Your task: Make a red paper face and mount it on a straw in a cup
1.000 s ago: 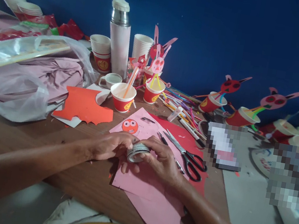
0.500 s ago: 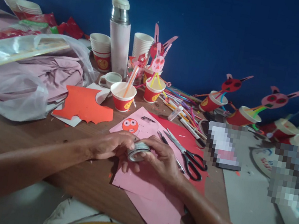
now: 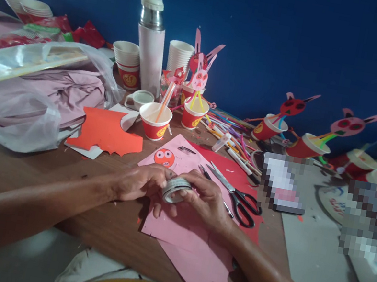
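A roll of tape (image 3: 174, 189) is held between both my hands above a pink paper sheet (image 3: 189, 238) on the wooden table (image 3: 23, 165). My left hand (image 3: 139, 183) pinches the roll's left side with closed fingers. Fingers of my right hand (image 3: 207, 201) wrap round the roll's right side. A red paper face (image 3: 164, 157) lies on the pink sheet just beyond my hands. Black-handled scissors (image 3: 237, 196) lie open to the right of my right hand.
Red paper cups (image 3: 155, 123) with straws, a white thermos (image 3: 150, 44), stacked cups and paper animal figures (image 3: 344, 125) stand along the blue wall. An orange paper sheet (image 3: 105, 133) and a plastic bag of cloth (image 3: 29, 93) lie left. Coloured straws (image 3: 229, 136) lie scattered.
The roll of tape has turned and tilted slightly between my fingers. My hands stay in the same place.
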{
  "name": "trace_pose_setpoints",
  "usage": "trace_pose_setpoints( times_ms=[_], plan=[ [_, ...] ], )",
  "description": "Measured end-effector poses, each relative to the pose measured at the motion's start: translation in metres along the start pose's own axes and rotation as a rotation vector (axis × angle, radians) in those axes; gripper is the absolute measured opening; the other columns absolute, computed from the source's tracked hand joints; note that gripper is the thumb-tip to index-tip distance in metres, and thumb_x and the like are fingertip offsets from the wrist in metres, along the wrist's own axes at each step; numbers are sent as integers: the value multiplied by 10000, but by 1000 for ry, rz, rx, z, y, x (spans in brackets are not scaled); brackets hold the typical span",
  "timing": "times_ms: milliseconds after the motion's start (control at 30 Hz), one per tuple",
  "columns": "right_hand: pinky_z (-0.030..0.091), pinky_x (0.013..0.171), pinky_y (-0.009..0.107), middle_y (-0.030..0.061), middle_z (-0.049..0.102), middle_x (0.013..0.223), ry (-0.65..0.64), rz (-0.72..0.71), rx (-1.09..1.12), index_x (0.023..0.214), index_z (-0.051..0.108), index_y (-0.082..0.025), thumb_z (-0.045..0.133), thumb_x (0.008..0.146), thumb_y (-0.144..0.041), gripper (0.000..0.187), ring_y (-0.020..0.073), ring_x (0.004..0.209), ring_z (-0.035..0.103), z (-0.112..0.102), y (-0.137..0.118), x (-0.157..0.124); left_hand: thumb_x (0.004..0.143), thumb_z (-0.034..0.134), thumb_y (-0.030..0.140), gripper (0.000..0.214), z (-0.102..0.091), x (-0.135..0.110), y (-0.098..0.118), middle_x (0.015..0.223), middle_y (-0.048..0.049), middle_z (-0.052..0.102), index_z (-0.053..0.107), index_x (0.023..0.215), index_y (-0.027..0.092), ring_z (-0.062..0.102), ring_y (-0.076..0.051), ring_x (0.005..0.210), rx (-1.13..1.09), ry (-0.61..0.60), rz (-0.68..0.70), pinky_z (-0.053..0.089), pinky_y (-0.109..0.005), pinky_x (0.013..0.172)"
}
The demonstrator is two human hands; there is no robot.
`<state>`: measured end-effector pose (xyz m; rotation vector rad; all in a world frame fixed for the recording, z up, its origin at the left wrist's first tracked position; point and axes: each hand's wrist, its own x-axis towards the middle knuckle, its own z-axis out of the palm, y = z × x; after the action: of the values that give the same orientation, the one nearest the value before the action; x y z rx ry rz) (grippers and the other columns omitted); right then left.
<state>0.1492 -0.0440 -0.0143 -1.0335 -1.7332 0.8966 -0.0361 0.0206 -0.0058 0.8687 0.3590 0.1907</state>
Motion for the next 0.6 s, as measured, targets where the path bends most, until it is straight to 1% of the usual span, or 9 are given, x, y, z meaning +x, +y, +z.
trace_pose_setpoints(
  times_ms=[100, 233, 367, 500, 600],
  plan=[
    [465, 741, 303, 41, 688, 830, -14, 8, 0, 999, 720, -195, 580, 906, -480, 331, 169, 758, 596, 0, -1, 0, 666, 548, 267, 263, -1, 0, 0, 660, -95, 709, 629, 829, 77, 615, -174, 452, 7, 7, -3, 440, -230, 409],
    [468, 772, 307, 38, 690, 818, -26, 13, 13, 972, 725, -191, 572, 909, -486, 338, 169, 768, 602, 1, 0, -1, 622, 516, 235, 280, -1, 0, -2, 635, -117, 712, 618, 827, 75, 609, -178, 436, 31, 19, -30, 424, -230, 409],
    [486, 751, 312, 52, 698, 862, 3, 44, 39, 1013, 714, -196, 569, 901, -512, 365, 185, 797, 625, 2, 3, -1, 582, 485, 180, 294, -1, -1, -2, 639, -115, 716, 617, 826, 79, 604, -171, 429, 30, 9, -8, 406, -219, 394],
    [508, 753, 315, 58, 703, 928, 39, 107, 135, 1026, 700, -200, 596, 890, -495, 341, 194, 839, 650, 2, 7, -1, 642, 520, 224, 268, -1, -3, 1, 693, -121, 731, 622, 848, 87, 622, -179, 458, 26, 31, 17, 438, -238, 425],
    [526, 771, 326, 60, 707, 956, 92, 129, 221, 1067, 681, -201, 612, 877, -499, 360, 193, 848, 660, 0, 10, -1, 690, 566, 281, 279, 1, -7, 6, 732, -112, 731, 634, 882, 90, 606, -150, 461, 120, 97, 23, 445, -234, 450]
  ],
)
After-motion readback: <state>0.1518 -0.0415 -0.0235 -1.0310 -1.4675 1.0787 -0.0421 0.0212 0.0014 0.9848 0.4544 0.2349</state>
